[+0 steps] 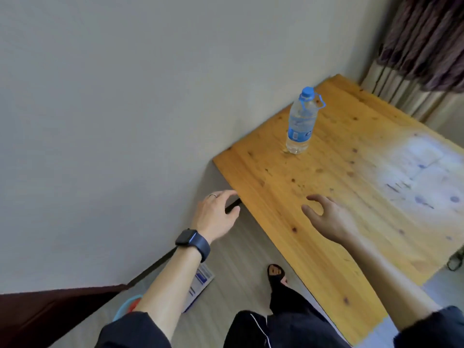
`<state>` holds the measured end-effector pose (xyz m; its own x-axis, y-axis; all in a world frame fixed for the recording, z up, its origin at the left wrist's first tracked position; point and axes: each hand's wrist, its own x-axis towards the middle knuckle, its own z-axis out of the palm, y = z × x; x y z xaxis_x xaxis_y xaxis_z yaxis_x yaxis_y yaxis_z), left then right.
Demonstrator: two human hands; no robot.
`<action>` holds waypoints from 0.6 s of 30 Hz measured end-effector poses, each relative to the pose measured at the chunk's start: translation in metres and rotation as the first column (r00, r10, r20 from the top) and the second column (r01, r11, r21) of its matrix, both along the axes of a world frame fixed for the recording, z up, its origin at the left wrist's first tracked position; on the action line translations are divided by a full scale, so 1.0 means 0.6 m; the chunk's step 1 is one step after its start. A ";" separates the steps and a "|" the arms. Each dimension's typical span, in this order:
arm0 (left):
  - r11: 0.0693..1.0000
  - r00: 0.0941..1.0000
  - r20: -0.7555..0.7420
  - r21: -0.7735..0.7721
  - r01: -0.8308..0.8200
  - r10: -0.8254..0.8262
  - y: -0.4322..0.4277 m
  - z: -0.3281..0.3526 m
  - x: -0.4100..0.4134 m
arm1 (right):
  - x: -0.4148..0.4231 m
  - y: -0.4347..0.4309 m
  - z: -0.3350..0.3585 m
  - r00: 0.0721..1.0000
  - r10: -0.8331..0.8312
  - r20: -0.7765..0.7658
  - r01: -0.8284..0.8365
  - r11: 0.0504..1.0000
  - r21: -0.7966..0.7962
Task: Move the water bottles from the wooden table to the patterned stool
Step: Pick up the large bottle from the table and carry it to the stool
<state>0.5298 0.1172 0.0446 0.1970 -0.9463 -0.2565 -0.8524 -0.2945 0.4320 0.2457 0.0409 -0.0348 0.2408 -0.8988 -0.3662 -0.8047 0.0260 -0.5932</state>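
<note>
One water bottle [301, 121] stands upright on the far part of the wooden table [339, 197], near the wall. The right hand [326, 217] hovers over the near table, grip open and empty. The left hand [216, 214], fingers loosely spread and empty, hangs just beside the table's left edge

clear bottle [300, 121] upright on wooden table [326, 197]

light: soft, even daylight | glare: a pale window reflection is seen on the wooden table [326, 187] at right | edges: lines are bent | sharpness: slightly blurred
</note>
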 end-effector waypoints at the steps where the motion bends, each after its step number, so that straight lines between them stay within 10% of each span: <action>1: 1.000 1.000 -0.015 0.020 0.014 -0.013 -0.033 -0.001 0.006 | 0.011 -0.020 -0.011 1.000 -0.023 0.000 0.023 0.999 0.027; 18: 0.953 0.815 -0.504 -0.062 0.296 -0.286 -0.545 -0.062 -0.047 | 0.168 -0.257 -0.125 0.693 -0.716 0.083 0.678 0.687 0.262</action>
